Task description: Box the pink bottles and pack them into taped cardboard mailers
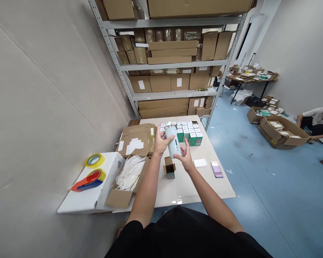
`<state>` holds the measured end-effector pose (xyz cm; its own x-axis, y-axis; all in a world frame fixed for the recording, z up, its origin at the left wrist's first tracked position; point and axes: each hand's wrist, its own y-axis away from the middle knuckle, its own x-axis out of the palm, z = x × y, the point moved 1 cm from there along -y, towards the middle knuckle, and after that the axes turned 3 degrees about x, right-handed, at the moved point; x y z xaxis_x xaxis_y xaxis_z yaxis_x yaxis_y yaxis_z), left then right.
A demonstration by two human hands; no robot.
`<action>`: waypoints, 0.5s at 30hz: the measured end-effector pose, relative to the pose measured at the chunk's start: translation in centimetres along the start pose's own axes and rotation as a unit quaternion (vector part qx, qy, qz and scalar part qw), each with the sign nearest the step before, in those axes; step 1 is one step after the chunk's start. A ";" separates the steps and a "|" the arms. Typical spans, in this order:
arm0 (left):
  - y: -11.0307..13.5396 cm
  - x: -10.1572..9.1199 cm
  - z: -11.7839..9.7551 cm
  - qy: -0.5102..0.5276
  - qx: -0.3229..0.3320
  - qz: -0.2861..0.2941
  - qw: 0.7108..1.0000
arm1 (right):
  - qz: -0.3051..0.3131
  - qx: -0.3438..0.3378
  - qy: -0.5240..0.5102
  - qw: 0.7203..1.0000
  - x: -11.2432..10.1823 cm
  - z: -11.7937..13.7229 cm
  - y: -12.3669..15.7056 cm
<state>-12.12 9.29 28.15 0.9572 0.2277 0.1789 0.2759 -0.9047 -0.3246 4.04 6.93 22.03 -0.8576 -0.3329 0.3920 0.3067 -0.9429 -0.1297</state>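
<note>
Two hands (160, 142) holding tumbler (173, 143), over table (199, 186) middle

White table (204, 188) by the wall, pretty loaded tbh. Far end: rows of small green/white boxes (190, 133). Left side: stack of flattened cardboard (136, 139), then an open carton (123, 196) w/ white bags inside. Middle: small open box (169, 170) standing upright, white card (200, 163) + some blurred item (217, 169) to its right.

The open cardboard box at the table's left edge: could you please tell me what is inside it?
The cardboard box is filled with crumpled white packing material. This covers whatever lies beneath, so the bottom and any other contents cannot be seen.
</note>
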 end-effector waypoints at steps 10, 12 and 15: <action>-0.3 -0.3 -0.1 0.004 -0.026 -0.006 1.000 | 0.029 0.003 0.010 1.000 -0.2 -0.9 -0.2; -0.2 -0.2 0.0 0.020 -0.030 -0.005 0.999 | 0.039 0.014 0.004 0.999 -0.2 -0.9 -0.1; 0.0 -0.1 0.1 0.018 -0.042 -0.011 0.999 | 0.011 0.002 0.014 1.000 -0.2 -0.9 0.0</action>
<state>-12.19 9.37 28.01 0.9465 0.2367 0.2193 0.2876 -0.9269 -0.2409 3.86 6.97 21.08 -0.8615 -0.3544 0.3636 0.3281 -0.9351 -0.1342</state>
